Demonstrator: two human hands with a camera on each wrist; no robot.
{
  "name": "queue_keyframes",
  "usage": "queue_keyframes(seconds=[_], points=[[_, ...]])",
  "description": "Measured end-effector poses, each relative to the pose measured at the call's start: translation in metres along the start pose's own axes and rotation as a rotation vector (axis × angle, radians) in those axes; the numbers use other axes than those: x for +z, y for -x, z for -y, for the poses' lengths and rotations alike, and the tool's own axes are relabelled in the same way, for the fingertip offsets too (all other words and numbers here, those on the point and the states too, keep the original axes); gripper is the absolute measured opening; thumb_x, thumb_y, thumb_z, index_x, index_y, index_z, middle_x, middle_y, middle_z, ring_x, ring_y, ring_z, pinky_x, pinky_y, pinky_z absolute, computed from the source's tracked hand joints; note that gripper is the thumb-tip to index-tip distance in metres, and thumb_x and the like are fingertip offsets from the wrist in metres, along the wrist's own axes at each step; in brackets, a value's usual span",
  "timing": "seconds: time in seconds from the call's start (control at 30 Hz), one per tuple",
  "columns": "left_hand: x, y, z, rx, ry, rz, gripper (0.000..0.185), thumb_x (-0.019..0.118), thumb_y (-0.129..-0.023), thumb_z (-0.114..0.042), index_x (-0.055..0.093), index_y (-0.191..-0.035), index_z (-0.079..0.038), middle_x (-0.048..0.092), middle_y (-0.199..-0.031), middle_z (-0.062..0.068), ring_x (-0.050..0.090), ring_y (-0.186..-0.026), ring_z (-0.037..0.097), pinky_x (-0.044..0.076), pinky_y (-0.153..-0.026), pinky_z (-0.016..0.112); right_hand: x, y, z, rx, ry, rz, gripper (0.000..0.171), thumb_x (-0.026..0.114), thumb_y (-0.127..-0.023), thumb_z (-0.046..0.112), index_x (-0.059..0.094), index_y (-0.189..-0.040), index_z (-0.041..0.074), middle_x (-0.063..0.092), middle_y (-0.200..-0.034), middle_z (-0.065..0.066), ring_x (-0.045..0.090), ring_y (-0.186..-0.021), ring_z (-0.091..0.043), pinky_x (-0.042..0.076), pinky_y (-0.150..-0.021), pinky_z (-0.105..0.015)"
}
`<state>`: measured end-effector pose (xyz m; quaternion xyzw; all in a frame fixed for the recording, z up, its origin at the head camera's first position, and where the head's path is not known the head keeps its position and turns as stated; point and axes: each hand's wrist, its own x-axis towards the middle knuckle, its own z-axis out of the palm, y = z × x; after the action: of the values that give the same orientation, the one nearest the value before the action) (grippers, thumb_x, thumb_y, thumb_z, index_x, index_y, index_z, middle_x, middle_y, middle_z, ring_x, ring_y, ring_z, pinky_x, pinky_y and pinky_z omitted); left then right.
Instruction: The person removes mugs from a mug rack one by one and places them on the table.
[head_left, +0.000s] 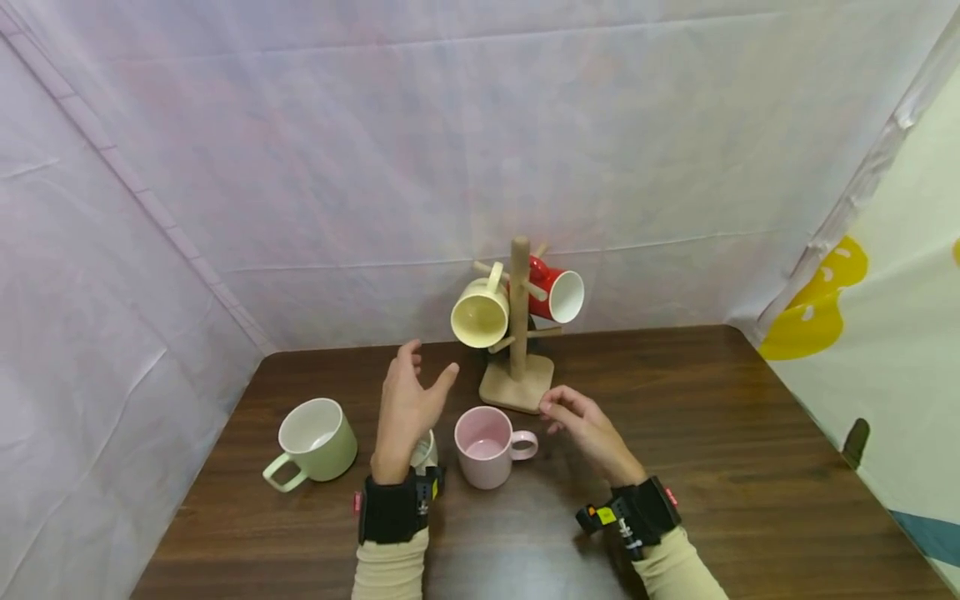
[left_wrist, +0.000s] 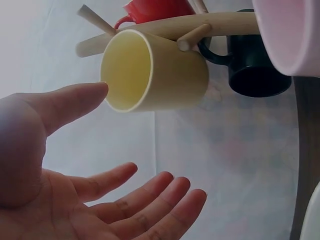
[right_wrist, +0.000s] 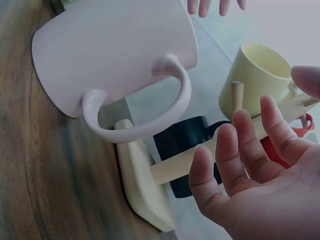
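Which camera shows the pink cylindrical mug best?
The head view: the pink cylindrical mug shows whole, handle included. The left wrist has only a cropped rim section; the right wrist, its cropped side and handle.

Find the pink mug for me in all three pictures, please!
Head: pink mug, lower middle, just below the wooden stand.
Left wrist: pink mug, cut off at the top right corner.
Right wrist: pink mug, large, at the upper left.
Shared landmark: the yellow mug hanging on the wooden stand.
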<state>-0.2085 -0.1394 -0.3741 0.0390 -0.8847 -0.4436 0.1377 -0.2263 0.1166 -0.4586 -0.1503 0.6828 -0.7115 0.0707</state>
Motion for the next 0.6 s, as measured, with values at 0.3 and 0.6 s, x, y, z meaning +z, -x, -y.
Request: queue_keyframes(seconds=[0.3, 0.6], points=[[0.002, -0.008, -0.022, 0.022, 0.012, -0.031, 0.082, 0.069, -0.090, -0.040, 0.028, -0.153, -0.007, 0.043, -0.146, 0.022, 0.049, -0.128, 0.037, 0.042, -0.103, 0.052, -0.001, 0.004, 0.006, -0.038, 0.001, 0.030, 0.031, 0.060, -0.098, 0.016, 0.054, -0.106, -0.012, 0.059, -0.094, -0.003, 0.058, -0.090, -0.015, 0.052, -0.079, -0.031], [0.010, -0.015, -0.041, 0.017, -0.016, -0.031, 0.084, 0.069, -0.088, -0.043, 0.027, -0.153, -0.010, 0.040, -0.148, 0.021, 0.042, -0.135, 0.038, 0.038, -0.106, 0.056, 0.000, 0.008, 0.015, -0.113, 0.001, 0.074, 0.031, 0.060, -0.098, 0.015, 0.054, -0.108, -0.015, 0.059, -0.095, -0.007, 0.057, -0.089, -0.012, 0.052, -0.080, -0.031]])
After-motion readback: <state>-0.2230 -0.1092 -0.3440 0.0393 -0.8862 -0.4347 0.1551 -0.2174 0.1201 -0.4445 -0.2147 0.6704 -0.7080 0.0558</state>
